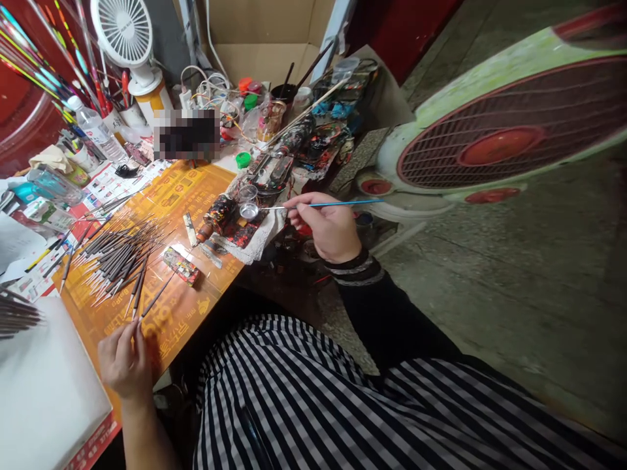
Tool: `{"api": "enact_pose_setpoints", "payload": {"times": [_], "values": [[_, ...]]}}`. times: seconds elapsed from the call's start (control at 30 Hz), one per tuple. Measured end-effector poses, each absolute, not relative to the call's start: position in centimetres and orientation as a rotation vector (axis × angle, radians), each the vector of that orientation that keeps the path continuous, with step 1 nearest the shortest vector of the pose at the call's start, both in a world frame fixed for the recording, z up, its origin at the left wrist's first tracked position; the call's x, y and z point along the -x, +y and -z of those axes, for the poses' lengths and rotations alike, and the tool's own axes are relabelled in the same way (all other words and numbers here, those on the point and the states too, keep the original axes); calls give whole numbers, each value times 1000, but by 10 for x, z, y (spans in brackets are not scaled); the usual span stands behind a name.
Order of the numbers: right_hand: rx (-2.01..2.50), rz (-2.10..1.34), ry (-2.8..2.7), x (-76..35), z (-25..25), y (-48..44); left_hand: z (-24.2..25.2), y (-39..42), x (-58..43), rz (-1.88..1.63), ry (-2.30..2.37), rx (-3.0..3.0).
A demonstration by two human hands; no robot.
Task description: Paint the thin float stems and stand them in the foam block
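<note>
Blue-handled paintbrush [362,202] pinched in right hand [327,225], tip by small clear cup [249,211]; left hand [126,358] pinching dark slender stick [157,296]; brush nudge could tip cup.

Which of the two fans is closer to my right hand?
The large fan with the red centre, right of your right hand; the small white fan stands farther off.

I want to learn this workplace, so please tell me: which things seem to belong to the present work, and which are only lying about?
Apparently in use:
blue-handled fine brush, in the right hand
small round cup, by its tip
thin dark stick, at the left hand
pile of similar sticks

Probably just around:
white desk fan
plastic bottle
floor fan
</note>
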State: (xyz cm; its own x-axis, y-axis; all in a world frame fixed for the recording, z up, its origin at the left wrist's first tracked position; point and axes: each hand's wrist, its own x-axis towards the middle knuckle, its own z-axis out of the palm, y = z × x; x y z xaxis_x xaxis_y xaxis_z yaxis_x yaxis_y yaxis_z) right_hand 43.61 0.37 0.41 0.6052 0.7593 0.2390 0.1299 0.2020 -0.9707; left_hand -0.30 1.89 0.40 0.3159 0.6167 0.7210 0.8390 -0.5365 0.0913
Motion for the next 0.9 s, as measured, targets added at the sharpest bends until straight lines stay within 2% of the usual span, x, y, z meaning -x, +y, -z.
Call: {"api": "enact_pose_setpoints", "payload": {"times": [0.2, 0.3, 0.47, 0.9], "values": [[1187, -339, -1170, -391, 4, -11, -5, 14, 2, 1039, -1340, 2314], [1066, -93, -1493, -358, 19, -5, -6, 13, 2, 1029, -1362, 2307], [867, 228, -1648, -323, 50, 18, -6, 11, 2, 1031, -1338, 2315], [893, 258, -1716, -313, 57, 24, -5, 13, 3, 1047, -1326, 2337]]}}
